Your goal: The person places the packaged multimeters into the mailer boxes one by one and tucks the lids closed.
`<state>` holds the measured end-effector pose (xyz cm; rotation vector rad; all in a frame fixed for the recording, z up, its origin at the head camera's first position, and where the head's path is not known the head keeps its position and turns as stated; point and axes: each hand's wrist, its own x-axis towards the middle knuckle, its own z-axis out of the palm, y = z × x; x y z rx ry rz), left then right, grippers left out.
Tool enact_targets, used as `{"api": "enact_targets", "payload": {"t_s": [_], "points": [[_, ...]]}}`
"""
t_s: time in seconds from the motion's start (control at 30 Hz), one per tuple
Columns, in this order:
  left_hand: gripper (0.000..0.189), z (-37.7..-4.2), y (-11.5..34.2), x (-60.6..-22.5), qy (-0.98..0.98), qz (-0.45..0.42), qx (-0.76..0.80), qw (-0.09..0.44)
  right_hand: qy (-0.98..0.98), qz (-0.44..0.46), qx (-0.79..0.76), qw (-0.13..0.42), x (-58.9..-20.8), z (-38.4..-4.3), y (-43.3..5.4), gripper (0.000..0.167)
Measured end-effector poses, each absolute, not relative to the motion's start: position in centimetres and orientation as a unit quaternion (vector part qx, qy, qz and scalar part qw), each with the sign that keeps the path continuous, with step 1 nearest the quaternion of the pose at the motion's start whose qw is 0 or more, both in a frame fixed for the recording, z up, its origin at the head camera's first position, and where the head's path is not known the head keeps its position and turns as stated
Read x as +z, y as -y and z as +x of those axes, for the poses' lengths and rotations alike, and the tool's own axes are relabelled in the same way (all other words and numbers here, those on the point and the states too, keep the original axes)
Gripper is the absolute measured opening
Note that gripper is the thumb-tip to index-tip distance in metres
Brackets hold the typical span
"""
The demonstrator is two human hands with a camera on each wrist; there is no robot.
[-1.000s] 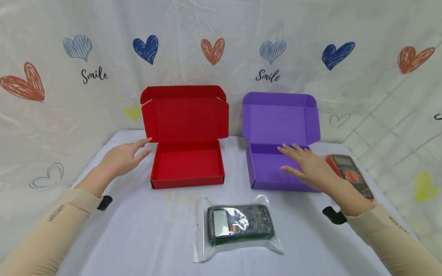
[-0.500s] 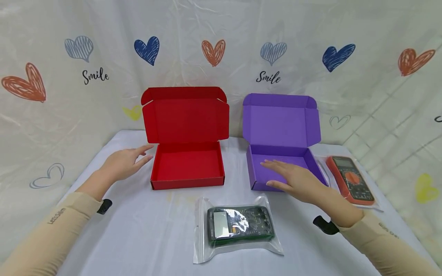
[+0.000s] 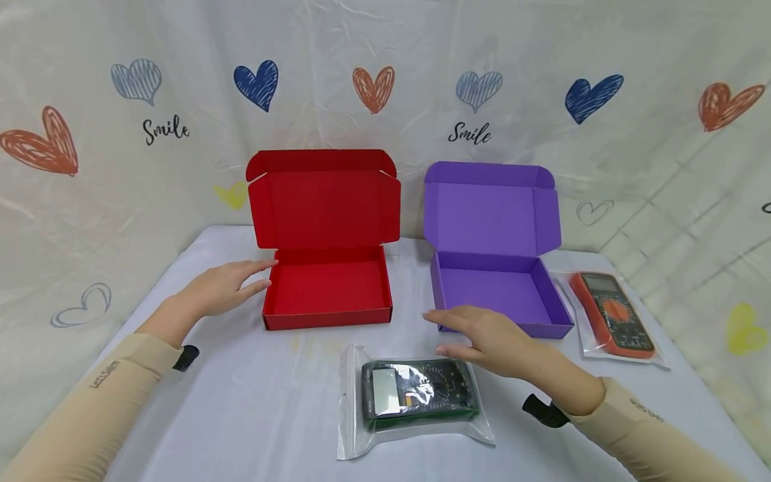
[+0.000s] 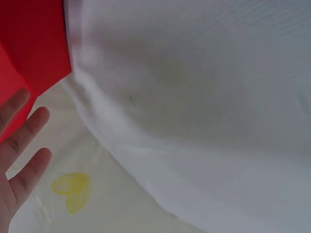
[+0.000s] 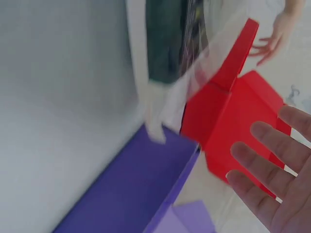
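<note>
Fingers point(image 3: 447, 318), left hand point(image 3: 219, 289), right hand point(image 3: 490, 341): extended, empty
Red cardboard box point(image 3: 328, 288), purple cardboard box point(image 3: 502, 288): unclosed
Bagged green-black multimeter point(image 3: 418, 393): outside boxes
Bagged orange-black multimeter point(image 3: 616, 313): outside, near table's point(image 3: 247, 402) right edge

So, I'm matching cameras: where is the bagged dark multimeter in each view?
Head: the bagged dark multimeter lies at the lower middle.
Left wrist: not in it.
Right wrist: at the top middle, cut off by the upper edge.
Landmark in all three: the red box, left of middle (head), upper left (left wrist), right of middle (right wrist).
</note>
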<state>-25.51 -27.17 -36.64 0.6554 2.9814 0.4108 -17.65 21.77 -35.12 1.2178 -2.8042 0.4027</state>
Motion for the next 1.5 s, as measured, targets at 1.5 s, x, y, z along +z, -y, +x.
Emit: {"api": "enact_targets", "payload": {"t_s": [1.5], "points": [[0.08, -26.5, 27.9, -38.9, -0.963, 0.194, 0.164, 0.086, 0.862, 0.481, 0.084, -0.138, -39.3, -16.0, -17.6, 0.11]]}}
